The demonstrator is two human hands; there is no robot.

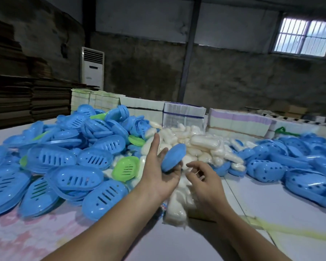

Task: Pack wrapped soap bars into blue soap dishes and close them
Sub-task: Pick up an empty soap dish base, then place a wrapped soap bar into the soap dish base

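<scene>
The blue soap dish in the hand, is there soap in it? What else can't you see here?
Head view only:
- Blue soap dish: its contents are hidden by its own shell and the left hand.
- Right hand: curled fingers hide whether its grip holds anything.
- Wrapped soap bars: the lower ones are buried under the pile.
- Stacked cartons: print too small and blurred to read.
- Blue dish pile: cut off by the left edge.

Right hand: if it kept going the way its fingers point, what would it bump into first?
The right hand points its curled, empty fingers toward the left hand, so it would probably first meet the smooth blue oval plastic soap dish held there. Depth is hard to judge; it might brush the white wrapped soap bars behind instead.
</scene>
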